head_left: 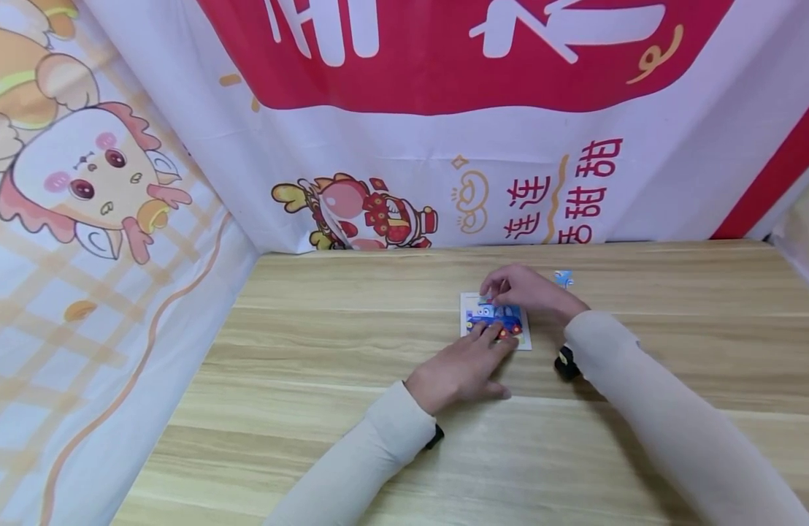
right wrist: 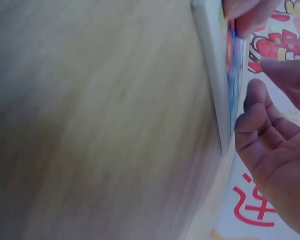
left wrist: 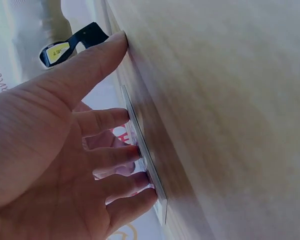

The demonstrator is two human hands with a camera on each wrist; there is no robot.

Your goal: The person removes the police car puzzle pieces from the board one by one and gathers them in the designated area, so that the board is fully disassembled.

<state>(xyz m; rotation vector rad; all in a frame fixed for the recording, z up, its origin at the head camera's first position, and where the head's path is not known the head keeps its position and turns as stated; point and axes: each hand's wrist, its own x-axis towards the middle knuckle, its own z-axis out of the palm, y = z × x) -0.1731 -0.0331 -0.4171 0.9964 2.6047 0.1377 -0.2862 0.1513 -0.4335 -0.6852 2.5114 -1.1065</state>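
While your left hand [head_left: 466, 369] rests on the puzzle [head_left: 527, 330] near the desk's far edge [head_left: 352, 258], fingers extended, your right hand [head_left: 524, 287] curls over it; can't tell if its grip holds anything.

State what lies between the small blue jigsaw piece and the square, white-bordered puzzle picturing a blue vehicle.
In the head view, the right hand lies between jigsaw piece and puzzle.
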